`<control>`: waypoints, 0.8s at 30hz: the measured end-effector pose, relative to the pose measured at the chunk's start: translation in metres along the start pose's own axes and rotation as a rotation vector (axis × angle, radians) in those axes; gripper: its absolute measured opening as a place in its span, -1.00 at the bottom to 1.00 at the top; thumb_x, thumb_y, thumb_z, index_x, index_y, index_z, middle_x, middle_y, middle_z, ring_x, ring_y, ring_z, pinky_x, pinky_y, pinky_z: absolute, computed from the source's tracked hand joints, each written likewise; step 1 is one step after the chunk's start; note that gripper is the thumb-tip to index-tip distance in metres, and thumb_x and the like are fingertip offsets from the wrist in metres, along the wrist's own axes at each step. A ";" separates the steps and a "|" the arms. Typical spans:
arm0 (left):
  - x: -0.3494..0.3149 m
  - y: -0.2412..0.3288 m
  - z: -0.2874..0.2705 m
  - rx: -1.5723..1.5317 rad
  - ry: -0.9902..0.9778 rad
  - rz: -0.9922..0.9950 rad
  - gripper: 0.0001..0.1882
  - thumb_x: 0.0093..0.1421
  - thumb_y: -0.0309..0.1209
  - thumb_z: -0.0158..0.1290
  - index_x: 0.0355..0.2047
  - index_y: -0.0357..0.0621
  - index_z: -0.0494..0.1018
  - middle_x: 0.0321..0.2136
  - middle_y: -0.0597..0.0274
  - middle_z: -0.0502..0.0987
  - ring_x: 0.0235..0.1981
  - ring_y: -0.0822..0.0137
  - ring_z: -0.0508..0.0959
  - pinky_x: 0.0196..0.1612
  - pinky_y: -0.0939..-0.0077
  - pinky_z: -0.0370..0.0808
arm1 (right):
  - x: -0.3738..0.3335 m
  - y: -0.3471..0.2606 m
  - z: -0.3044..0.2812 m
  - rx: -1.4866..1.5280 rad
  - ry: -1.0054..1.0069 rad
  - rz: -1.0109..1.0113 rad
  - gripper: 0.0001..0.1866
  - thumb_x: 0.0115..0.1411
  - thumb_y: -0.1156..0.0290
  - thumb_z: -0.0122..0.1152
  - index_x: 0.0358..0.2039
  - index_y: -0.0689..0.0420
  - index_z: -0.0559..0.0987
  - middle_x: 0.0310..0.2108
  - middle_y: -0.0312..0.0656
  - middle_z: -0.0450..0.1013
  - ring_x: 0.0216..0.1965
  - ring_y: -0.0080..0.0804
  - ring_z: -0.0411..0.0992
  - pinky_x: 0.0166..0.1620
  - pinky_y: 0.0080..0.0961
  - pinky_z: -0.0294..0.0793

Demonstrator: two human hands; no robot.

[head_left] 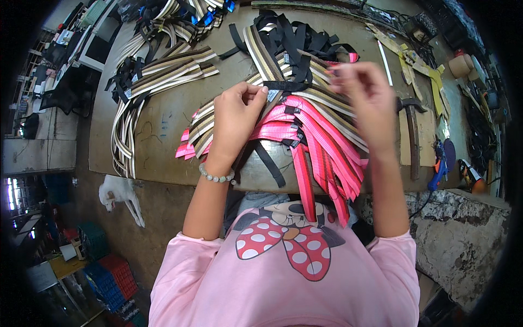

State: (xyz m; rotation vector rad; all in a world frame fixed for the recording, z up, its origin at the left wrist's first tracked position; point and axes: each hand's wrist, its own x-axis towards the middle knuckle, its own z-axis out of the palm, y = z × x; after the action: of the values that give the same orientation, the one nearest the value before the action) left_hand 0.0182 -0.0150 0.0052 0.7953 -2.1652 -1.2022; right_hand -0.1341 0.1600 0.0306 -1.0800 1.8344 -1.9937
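Pink straps (321, 133) fanned on the table (158, 155), several ends running past its near edge toward the person's lap; taking these as landmark. Brown-and-cream striped straps (262, 57) lie just beyond and out to both sides of them. Left hand (238, 111), at the pink straps' far left, pinches one end of a black strip (287, 86), which lies just beyond them. Right hand (368, 98), beyond and right of them, is raised and blurred, fingers curled; can't tell if it grips anything. Heap of black straps (313, 41) farther beyond; hammer (413, 136) to their right.

Risks, my guess: overhanging ends could snag on the shirt and drag the pink straps off; a loose left pinch could let the black strip slip; a sideways tug could skew the fan; loose black straps nearby could tangle in.
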 end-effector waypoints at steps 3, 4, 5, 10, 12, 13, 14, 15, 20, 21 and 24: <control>-0.002 0.007 0.000 0.173 0.053 0.145 -0.79 0.12 -0.44 0.17 -0.29 -0.34 0.56 -0.45 0.02 0.55 -0.45 0.25 0.57 -0.36 0.43 0.49 | 0.013 0.020 0.045 -0.093 -0.054 0.145 -0.78 0.31 0.35 0.15 -0.29 0.30 0.47 -0.39 -0.18 0.51 -0.34 -0.54 0.53 -0.28 -0.60 0.54; -0.002 0.012 0.002 0.235 0.094 0.263 -0.78 0.12 -0.46 0.17 -0.25 -0.33 0.56 -0.41 0.02 0.54 -0.42 0.21 0.57 -0.35 0.40 0.49 | 0.016 0.026 0.051 -0.142 -0.034 0.260 -0.77 0.31 0.35 0.14 -0.29 0.30 0.46 -0.39 -0.16 0.51 -0.35 -0.53 0.53 -0.29 -0.59 0.55; -0.001 0.016 0.004 0.300 0.159 0.398 -0.75 0.07 -0.50 0.21 -0.20 -0.21 0.58 -0.38 0.10 0.50 -0.46 0.32 0.49 -0.36 0.44 0.46 | 0.017 0.030 0.052 -0.078 -0.033 0.183 -0.77 0.31 0.35 0.13 -0.29 0.30 0.45 -0.40 -0.16 0.50 -0.35 -0.53 0.53 -0.29 -0.60 0.55; 0.007 0.026 0.014 0.308 -0.084 0.422 -0.75 0.08 -0.50 0.20 -0.18 -0.18 0.59 -0.33 0.09 0.51 -0.43 0.22 0.54 -0.34 0.40 0.48 | 0.016 0.042 0.051 0.072 0.025 0.232 -0.75 0.33 0.33 0.12 -0.32 0.30 0.42 -0.41 -0.17 0.50 -0.35 -0.53 0.53 -0.27 -0.60 0.55; 0.013 0.022 0.015 0.396 -0.090 0.538 -0.76 0.09 -0.50 0.19 -0.19 -0.18 0.59 -0.34 0.08 0.51 -0.41 0.19 0.56 -0.34 0.40 0.48 | 0.017 0.043 0.052 0.102 0.050 0.254 -0.75 0.32 0.33 0.13 -0.33 0.30 0.42 -0.42 -0.18 0.49 -0.36 -0.54 0.52 -0.27 -0.61 0.55; 0.013 0.019 0.016 0.366 -0.083 0.576 -0.82 0.11 -0.50 0.18 -0.24 -0.22 0.58 -0.39 0.08 0.53 -0.41 0.14 0.58 -0.33 0.38 0.49 | 0.017 0.043 0.053 0.097 0.056 0.254 -0.75 0.31 0.34 0.14 -0.34 0.30 0.43 -0.42 -0.18 0.49 -0.37 -0.55 0.52 -0.27 -0.61 0.54; 0.015 0.017 0.016 0.327 -0.062 0.552 -0.84 0.12 -0.50 0.17 -0.27 -0.24 0.57 -0.40 0.08 0.54 -0.42 0.16 0.58 -0.34 0.38 0.50 | 0.018 0.043 0.054 0.085 0.067 0.277 -0.75 0.30 0.34 0.15 -0.35 0.31 0.45 -0.42 -0.18 0.49 -0.37 -0.56 0.52 -0.27 -0.61 0.54; 0.013 0.014 0.015 0.267 -0.020 0.530 -0.86 0.14 -0.50 0.16 -0.29 -0.27 0.56 -0.42 0.08 0.55 -0.44 0.18 0.58 -0.34 0.38 0.50 | 0.018 0.042 0.054 0.019 0.036 0.254 -0.75 0.29 0.35 0.17 -0.36 0.32 0.46 -0.42 -0.19 0.49 -0.38 -0.56 0.51 -0.28 -0.61 0.54; 0.009 0.006 0.012 -0.113 -0.038 0.095 -0.83 0.30 -0.46 0.04 -0.30 -0.39 0.48 -0.43 0.18 0.58 -0.43 0.48 0.58 -0.33 0.62 0.55 | 0.015 0.037 0.058 -0.087 0.009 0.212 -0.77 0.22 0.40 0.24 -0.43 0.34 0.52 -0.42 -0.18 0.50 -0.39 -0.58 0.50 -0.30 -0.61 0.54; 0.009 0.005 0.012 -0.110 -0.042 0.097 -0.83 0.30 -0.46 0.03 -0.29 -0.39 0.48 -0.43 0.18 0.58 -0.43 0.48 0.58 -0.33 0.62 0.56 | 0.014 0.036 0.058 -0.062 -0.003 0.189 -0.77 0.22 0.41 0.24 -0.42 0.35 0.53 -0.40 -0.15 0.49 -0.39 -0.55 0.51 -0.29 -0.59 0.56; 0.010 0.004 0.011 -0.107 -0.054 0.095 -0.82 0.31 -0.45 0.03 -0.28 -0.39 0.47 -0.43 0.18 0.58 -0.42 0.48 0.58 -0.32 0.62 0.56 | 0.014 0.035 0.059 -0.112 -0.018 0.206 -0.78 0.21 0.42 0.24 -0.42 0.36 0.53 -0.38 -0.13 0.47 -0.37 -0.51 0.52 -0.27 -0.54 0.59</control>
State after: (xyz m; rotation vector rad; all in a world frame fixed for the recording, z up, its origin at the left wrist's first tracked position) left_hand 0.0026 -0.0144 0.0049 0.6142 -2.1359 -1.2923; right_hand -0.1169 0.0992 -0.0004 -0.8922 1.9798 -1.7787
